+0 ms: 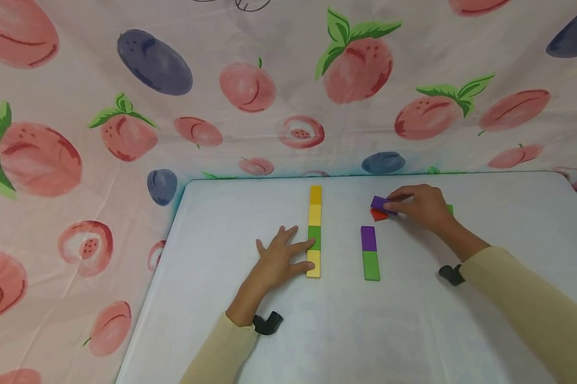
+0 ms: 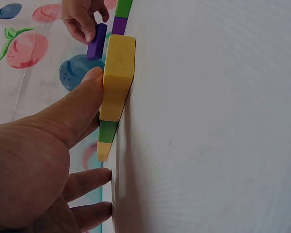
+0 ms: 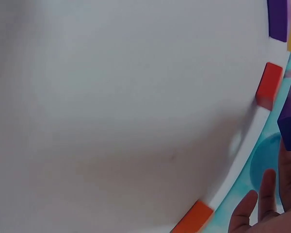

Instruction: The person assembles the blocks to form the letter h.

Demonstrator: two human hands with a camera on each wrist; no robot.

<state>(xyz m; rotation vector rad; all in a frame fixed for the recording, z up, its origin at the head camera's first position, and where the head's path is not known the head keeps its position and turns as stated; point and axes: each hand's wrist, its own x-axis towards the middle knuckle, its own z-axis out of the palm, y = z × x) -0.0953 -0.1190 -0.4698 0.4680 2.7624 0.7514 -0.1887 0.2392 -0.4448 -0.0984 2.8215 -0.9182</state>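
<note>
My left hand (image 1: 276, 261) has its fingers spread beside a straight column of yellow and green blocks. Its index fingertip touches the green block (image 1: 314, 232) and its thumb rests against the near yellow block (image 2: 120, 63). Two more yellow blocks (image 1: 315, 205) continue the column toward the back. Pinched between the thumb and fingers of my right hand (image 1: 420, 207) is a purple block (image 1: 379, 202), raised above a red block (image 3: 270, 85) on the table. Between the hands, another purple block (image 1: 368, 238) lies end to end with a green block (image 1: 371, 265).
Partly behind the right hand is another green block (image 1: 450, 209). An orange block (image 3: 193, 218) shows at the bottom of the right wrist view. The white table (image 1: 413, 330) ends at the back against a fruit-print cloth (image 1: 269, 42).
</note>
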